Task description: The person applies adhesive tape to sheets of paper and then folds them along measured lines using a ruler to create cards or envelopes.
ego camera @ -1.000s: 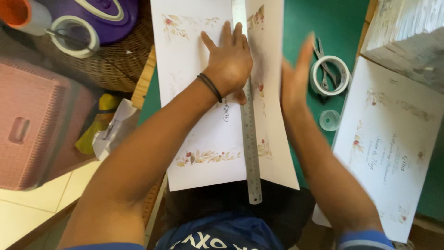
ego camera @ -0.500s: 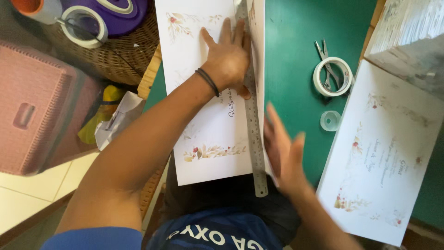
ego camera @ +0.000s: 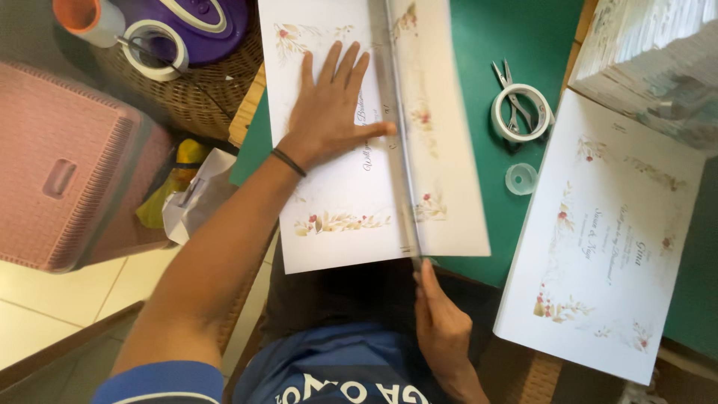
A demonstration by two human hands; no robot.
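The left hand [ego camera: 329,112] lies flat, fingers spread, on the card [ego camera: 329,179] beside the ruler [ego camera: 400,150]. The right hand [ego camera: 441,329] pinches the ruler's near end.

The green table [ego camera: 516,45] lies bare in a strip between the floral card [ego camera: 336,202] under the metal ruler [ego camera: 396,150] and the white tape roll [ego camera: 521,112], wide enough for a hand to pass. Farther right, scissors [ego camera: 508,78], a small clear roll [ego camera: 521,179] and the sheet stack [ego camera: 606,239] crowd the way. To the left, a wicker basket [ego camera: 187,97] and a pink crate [ego camera: 67,164] block the edge.
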